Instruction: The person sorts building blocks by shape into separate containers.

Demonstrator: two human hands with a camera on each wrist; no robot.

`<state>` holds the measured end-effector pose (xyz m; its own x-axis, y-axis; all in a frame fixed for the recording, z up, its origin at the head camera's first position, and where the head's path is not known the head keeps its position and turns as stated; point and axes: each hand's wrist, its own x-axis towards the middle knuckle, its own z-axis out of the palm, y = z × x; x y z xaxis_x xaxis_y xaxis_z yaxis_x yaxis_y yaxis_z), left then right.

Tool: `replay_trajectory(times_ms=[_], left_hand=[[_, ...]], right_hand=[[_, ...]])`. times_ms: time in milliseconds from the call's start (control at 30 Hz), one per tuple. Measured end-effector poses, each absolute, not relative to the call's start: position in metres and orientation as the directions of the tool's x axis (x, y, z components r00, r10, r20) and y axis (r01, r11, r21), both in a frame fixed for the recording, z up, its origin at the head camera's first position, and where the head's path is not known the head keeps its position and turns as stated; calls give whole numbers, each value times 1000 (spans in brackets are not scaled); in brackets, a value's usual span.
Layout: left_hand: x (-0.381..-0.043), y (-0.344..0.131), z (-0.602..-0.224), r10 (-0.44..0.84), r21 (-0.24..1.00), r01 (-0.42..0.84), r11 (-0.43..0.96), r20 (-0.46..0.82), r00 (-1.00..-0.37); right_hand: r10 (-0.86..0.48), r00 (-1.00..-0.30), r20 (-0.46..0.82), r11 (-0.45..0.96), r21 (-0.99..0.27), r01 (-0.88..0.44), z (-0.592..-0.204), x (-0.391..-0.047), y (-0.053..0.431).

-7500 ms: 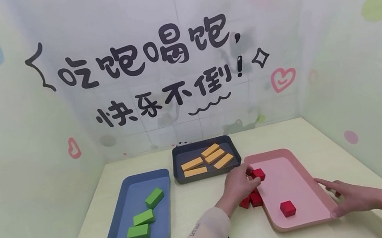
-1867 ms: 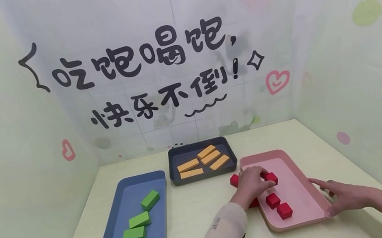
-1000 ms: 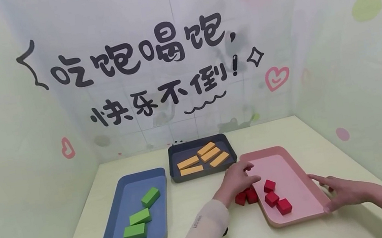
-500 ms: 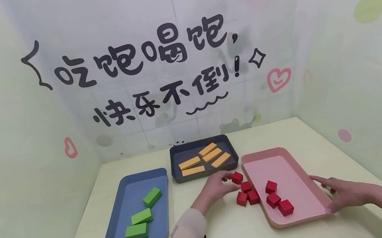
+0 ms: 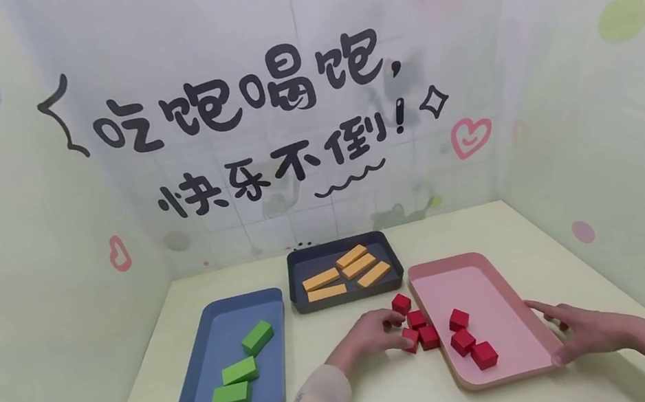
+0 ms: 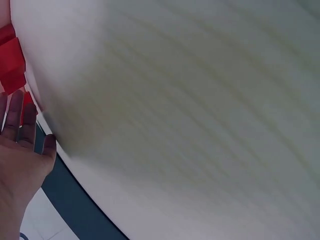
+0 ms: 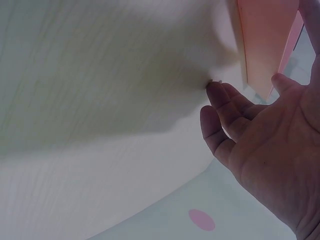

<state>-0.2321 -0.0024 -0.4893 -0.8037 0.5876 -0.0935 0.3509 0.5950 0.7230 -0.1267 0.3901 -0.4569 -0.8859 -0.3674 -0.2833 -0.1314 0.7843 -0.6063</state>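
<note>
In the head view my left hand [image 5: 374, 334] is at a loose group of red cubes [image 5: 428, 337] on the table, left of the pink tray [image 5: 462, 383]. Its thumb overlaps the nearest left cube [image 5: 409, 336], and the fingers reach just behind that cube. The left wrist view shows this hand [image 6: 22, 160] with fingers extended beside red blocks [image 6: 11, 62]. My right hand [image 5: 592, 327] rests at the pink tray's right rim, thumb near the front corner and index finger farther back. Three red cubes [image 5: 462, 342] lie inside that tray.
A blue tray [image 5: 196, 359] with three green blocks [image 5: 231, 396] stands on the left. At the back middle a dark tray [image 5: 350, 300] holds several orange blocks [image 5: 359, 265]. Fabric walls enclose the table [image 5: 339, 393] behind and on both sides.
Two more red cubes have joined the one in the pink tray. My left hand has come back left over the cube group, from the rear cube to a nearer one. My right hand stays put.
</note>
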Motion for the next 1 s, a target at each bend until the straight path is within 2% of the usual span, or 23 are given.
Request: replay_trajectory(times_ms=[400, 633, 733, 900, 1000], left_hand=[[-231, 2, -492, 610, 685, 407, 604, -69, -789], [-233, 1, -495, 601, 704, 389, 594, -67, -797], [-229, 1, -495, 606, 702, 396, 592, -64, -793], [-227, 1, -494, 597, 702, 383, 601, -76, -799], [-228, 0, -492, 587, 706, 372, 602, -76, -806]], right_hand=[[-384, -887, -258, 789, -590, -171, -456, -126, 392], [-395, -883, -253, 781, -599, -178, -455, -127, 390], [-411, -873, -264, 740, -656, -150, -451, -124, 392], [-493, -842, -219, 590, -795, -139, -442, -125, 404], [-507, -833, -220, 570, -811, -132, -443, -128, 406]])
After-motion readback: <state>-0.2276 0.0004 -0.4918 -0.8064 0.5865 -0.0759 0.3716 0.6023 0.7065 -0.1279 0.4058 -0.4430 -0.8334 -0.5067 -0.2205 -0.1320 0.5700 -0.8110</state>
